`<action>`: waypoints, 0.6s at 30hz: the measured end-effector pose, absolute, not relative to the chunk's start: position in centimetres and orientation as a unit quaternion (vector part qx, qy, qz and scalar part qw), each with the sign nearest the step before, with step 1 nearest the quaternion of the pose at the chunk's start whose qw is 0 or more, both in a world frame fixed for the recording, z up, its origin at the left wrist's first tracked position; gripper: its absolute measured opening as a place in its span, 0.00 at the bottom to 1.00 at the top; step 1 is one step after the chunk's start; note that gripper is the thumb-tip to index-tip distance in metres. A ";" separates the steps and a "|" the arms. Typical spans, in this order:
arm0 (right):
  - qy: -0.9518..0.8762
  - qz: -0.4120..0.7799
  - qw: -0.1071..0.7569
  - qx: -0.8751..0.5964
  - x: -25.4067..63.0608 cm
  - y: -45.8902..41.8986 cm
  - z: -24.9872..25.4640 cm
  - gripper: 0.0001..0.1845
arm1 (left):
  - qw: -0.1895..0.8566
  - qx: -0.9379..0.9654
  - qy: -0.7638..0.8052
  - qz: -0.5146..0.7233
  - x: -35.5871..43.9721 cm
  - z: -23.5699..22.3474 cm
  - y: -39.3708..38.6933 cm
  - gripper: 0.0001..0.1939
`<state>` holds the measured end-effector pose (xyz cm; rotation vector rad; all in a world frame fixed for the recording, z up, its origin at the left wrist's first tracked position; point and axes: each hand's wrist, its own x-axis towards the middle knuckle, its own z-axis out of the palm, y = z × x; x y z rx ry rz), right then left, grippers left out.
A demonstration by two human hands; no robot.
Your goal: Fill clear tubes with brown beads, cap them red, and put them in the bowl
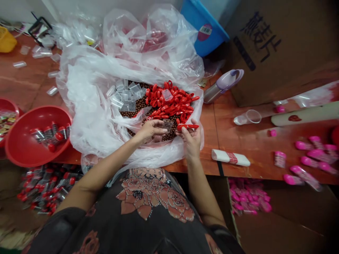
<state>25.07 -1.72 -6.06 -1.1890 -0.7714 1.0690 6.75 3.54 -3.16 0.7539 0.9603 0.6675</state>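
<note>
"State of the grip, each side?"

"Left hand (150, 133): fingertips closed on a clear case (168, 125). Right hand (191, 140): thumb and fingers clamped on a red piece (187, 126)."

"Relative position?"

"Both items are above the brown beads (171, 136) — near each other, not touching. The red piece lies to the right of the clear case, long axis crosswise, one end toward it."

"Nearer hand to the red piece?"

"The right — it holds it. Clear case's long axis: cannot tell."
</note>
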 end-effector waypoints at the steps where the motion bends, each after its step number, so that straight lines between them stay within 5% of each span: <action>1: -0.342 0.471 0.628 -0.517 24.9 -1.7 -5.7 0.28 | 0.766 0.349 0.439 0.316 6.1 -2.6 3.1 0.20; 7: -0.322 0.538 0.628 -0.461 22.8 -1.5 -3.3 0.16 | 0.714 0.376 0.462 0.369 2.6 -1.2 0.8 0.23; 18: -0.374 0.557 0.586 -0.454 19.0 -0.9 -2.0 0.10 | 0.691 0.408 0.444 0.399 0.5 -1.3 -0.6 0.23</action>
